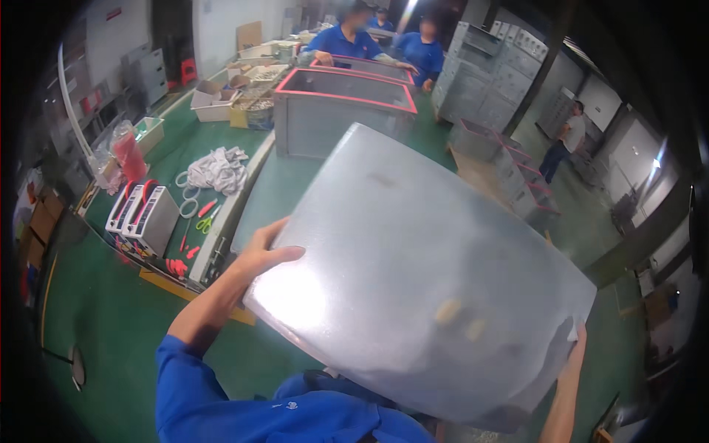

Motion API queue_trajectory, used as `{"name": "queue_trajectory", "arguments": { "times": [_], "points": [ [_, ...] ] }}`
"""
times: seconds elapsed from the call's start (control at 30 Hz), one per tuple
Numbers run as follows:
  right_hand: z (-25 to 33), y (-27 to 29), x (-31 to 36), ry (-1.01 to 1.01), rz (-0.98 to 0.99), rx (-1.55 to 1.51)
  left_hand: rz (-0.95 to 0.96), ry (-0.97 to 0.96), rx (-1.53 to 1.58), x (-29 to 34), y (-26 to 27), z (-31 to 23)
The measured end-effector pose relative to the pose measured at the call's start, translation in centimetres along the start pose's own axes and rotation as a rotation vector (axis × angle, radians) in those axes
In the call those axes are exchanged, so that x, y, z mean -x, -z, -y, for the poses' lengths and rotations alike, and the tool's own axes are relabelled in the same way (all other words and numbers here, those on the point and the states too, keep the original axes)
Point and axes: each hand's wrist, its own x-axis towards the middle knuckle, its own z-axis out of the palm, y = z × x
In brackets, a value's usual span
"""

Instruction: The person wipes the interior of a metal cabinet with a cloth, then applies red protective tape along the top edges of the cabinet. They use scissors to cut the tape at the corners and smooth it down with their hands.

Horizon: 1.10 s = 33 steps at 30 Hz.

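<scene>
I hold a large grey sheet-metal box (421,258) tilted in front of my body, its smooth, shiny broad face toward me. My left hand (269,249) grips the left edge, thumb on the face and fingers wrapped round the side. At the lower right edge, my right hand (577,347) clasps the box; most of its fingers are hidden behind the metal. Beyond it, a grey metal box with pink edging (303,122) stands on the green-topped line.
Left bench: two white electrical units (151,218), crumpled cloth (218,171), green-handled scissors (204,224), a red-filled plastic bag (128,151), bins of small parts (255,103). A co-worker in blue (343,43) touches a farther box. Pink-edged metal boxes (509,166) stand at right.
</scene>
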Motion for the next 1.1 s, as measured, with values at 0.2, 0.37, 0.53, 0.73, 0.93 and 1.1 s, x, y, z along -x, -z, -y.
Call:
{"name": "queue_trajectory", "arguments": {
  "times": [0.2,0.37,0.53,0.73,0.93,1.1],
  "points": [
    [-4.2,-11.7,-16.4,0.167,0.373,0.121,-0.354,0.012,-0.097,-2.4,5.7,-0.5],
    [-8.0,-24.4,-22.9,0.358,0.453,0.184,-0.466,-0.115,-0.129,-4.2,10.5,3.0],
    [-10.5,-31.6,-23.4,0.463,0.638,0.058,-0.65,-0.015,-0.189,-4.9,16.6,11.3],
    [-13.9,-29.7,-23.8,0.358,0.581,0.039,-0.906,0.001,-0.138,-5.2,15.3,12.9],
    [-19.6,-25.2,-21.4,0.265,0.37,-0.076,-0.995,0.194,0.239,-2.2,15.4,14.3],
    [-18.0,-24.3,-13.6,0.159,0.102,-0.166,-0.888,0.131,0.4,0.2,14.6,16.1]
  ]
}}
